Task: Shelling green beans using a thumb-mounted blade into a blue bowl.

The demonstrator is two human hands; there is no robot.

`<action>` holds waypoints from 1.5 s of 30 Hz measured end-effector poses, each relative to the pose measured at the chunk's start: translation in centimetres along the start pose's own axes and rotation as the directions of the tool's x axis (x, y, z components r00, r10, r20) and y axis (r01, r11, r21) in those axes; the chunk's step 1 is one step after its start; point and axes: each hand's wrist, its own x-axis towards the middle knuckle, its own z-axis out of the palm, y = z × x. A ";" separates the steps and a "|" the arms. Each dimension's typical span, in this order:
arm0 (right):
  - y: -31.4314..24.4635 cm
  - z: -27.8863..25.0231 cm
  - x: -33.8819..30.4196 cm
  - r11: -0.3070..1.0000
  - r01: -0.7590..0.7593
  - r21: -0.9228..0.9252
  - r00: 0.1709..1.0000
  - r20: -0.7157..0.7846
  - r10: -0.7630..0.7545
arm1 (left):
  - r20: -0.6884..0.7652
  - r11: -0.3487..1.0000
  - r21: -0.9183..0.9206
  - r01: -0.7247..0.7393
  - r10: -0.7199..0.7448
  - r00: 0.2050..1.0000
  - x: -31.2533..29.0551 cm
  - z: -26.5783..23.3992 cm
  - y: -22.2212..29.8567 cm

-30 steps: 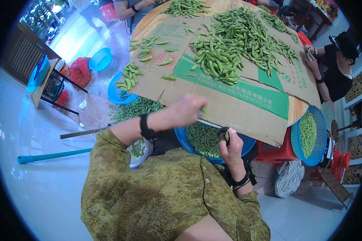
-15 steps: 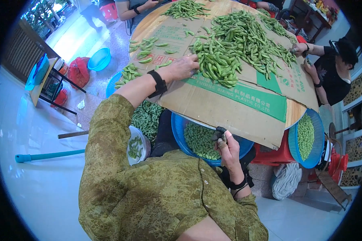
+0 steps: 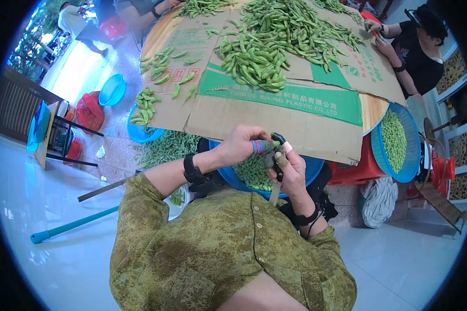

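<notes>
My left hand and my right hand meet at the cardboard's near edge, fingers closed. A green soybean pod shows partly between their fingertips, mostly hidden by them. Grey wrapping with blue and red bands covers my left thumb; dark covers and a whitish wrap are on my right fingers. Below my hands is a blue basket of shelled green soybeans. Ahead, a heap of soybean pods lies on flattened cardboard over a round wooden table.
Another blue basket of shelled beans stands at the right, near a person in black working at the table. Pods are piled low at left, beside a white bucket. A teal pole lies farther left.
My left hand has come back from the pod heap to my right hand, over the table's near edge. A pod now shows between their fingertips. The view has shifted slightly.
</notes>
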 end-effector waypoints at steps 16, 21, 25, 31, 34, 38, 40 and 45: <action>1.2 -0.6 -0.3 0.998 0.029 0.055 0.999 -0.042 -0.027 | 0.042 0.926 -0.348 0.143 -0.137 0.990 -0.3 0.5 -1.7; 1.6 -2.0 0.3 0.678 0.414 -0.607 0.897 0.145 -0.418 | 0.235 0.699 -0.637 0.324 -0.224 0.946 0.0 0.9 -2.5; 1.9 -2.5 0.4 0.504 0.531 -0.681 0.811 0.235 -0.536 | 0.236 0.653 -0.658 0.376 -0.295 0.926 0.2 1.4 -2.4; 2.5 -3.0 -0.1 0.651 0.381 -0.656 0.903 0.113 -0.415 | 0.137 0.790 -0.529 0.311 -0.282 0.950 0.4 1.6 -2.1; 1.9 -2.0 -0.6 0.816 0.199 -0.542 0.964 -0.041 -0.262 | 0.084 0.865 -0.416 0.281 -0.272 0.959 -0.1 1.9 -1.6; 1.8 -2.1 -0.5 0.969 0.085 -0.230 0.992 -0.072 -0.104 | 0.134 0.867 -0.392 0.308 -0.277 0.951 -0.4 1.4 -1.5; 2.1 -2.1 -0.4 0.869 0.225 -0.441 0.963 -0.035 -0.267 | 0.124 0.916 -0.324 0.236 -0.206 0.971 -0.5 1.3 -1.6; 1.9 -1.8 -0.5 0.769 0.288 -0.571 0.921 -0.056 -0.386 | 0.057 0.953 -0.226 0.204 -0.196 0.979 -0.8 1.5 -0.9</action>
